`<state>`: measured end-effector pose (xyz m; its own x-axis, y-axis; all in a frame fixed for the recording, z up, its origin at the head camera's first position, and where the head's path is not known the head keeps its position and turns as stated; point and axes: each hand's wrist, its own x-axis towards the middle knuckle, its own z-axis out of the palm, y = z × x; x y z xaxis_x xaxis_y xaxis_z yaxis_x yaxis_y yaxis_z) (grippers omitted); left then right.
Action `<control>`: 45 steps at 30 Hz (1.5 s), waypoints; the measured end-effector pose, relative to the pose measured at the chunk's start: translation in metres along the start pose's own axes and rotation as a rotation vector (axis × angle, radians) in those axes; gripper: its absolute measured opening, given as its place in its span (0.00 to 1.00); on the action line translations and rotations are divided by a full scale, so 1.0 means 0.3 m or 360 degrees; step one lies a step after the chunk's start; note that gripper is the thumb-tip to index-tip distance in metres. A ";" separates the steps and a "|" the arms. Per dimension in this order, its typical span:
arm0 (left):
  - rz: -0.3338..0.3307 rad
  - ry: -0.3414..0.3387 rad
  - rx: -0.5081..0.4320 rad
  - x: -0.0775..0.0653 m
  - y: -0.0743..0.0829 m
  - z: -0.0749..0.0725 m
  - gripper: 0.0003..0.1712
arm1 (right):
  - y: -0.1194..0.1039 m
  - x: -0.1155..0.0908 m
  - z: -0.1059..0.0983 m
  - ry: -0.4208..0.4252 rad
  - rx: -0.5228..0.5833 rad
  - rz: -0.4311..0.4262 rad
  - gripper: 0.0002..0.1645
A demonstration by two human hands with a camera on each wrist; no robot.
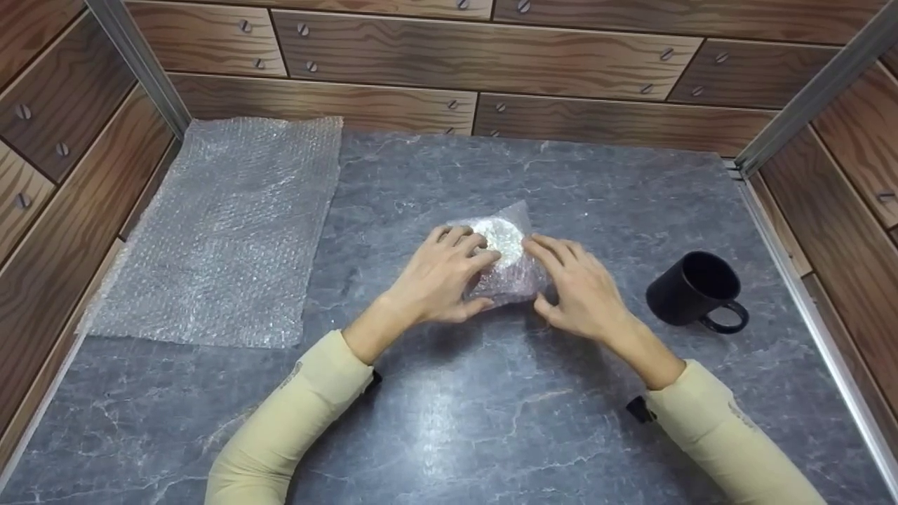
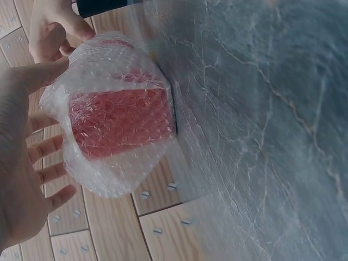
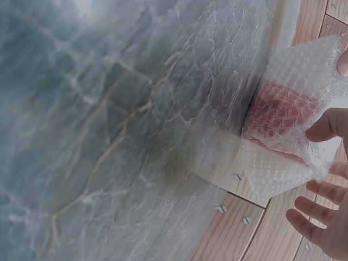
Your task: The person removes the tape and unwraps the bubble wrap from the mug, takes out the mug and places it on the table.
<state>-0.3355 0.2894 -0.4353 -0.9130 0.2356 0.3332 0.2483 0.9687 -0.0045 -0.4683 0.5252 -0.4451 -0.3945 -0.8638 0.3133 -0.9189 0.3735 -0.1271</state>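
Note:
A red object in clear bubble wrap [image 1: 508, 284] stands on the grey marbled table between both hands. Its round top shows pale and shiny in the head view, while the wrist views show the red side [image 2: 122, 122] through the wrap, with loose corners of wrap sticking out. My left hand [image 1: 445, 273] rests at the bundle's left and top, fingers loosely spread and fingertips on the wrap. From the right, my right hand [image 1: 582, 287] touches it, its fingertips by the top edge and its thumb [image 3: 323, 126] against the wrap.
A flat sheet of bubble wrap [image 1: 224, 238] lies at the table's left. On the right stands an upright black mug [image 1: 694, 289], handle toward the front right. Wood-patterned walls [image 1: 491, 59] with metal corner posts [image 1: 807, 91] enclose the table at the back and sides.

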 end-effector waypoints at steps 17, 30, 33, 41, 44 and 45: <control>-0.0051 0.0023 0.0007 -0.001 0.013 0.011 0.38 | 0.004 -0.002 -0.005 0.0055 0.0058 0.0001 0.49; -0.0036 0.0031 0.0011 -0.004 0.002 0.010 0.37 | -0.019 -0.024 -0.037 0.0155 0.0241 0.0277 0.32; -0.0037 0.0036 0.0009 -0.004 0.001 0.009 0.37 | -0.025 -0.024 -0.042 0.0119 0.0337 0.0364 0.29; -0.0031 0.0051 0.0013 0.001 0.002 0.006 0.34 | -0.020 -0.018 -0.046 0.0091 0.0569 0.0493 0.20; -0.0028 0.0044 0.0014 0.003 0.002 0.007 0.33 | -0.015 -0.011 -0.042 0.0084 0.0661 0.0551 0.17; -0.0028 0.0040 0.0013 0.003 0.001 0.007 0.34 | -0.014 -0.008 -0.041 0.0076 0.0698 0.0575 0.16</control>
<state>-0.3369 0.2901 -0.4369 -0.9088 0.2162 0.3569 0.2293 0.9733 -0.0059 -0.4634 0.5298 -0.4336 -0.6927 -0.6874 0.2185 -0.6469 0.4580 -0.6097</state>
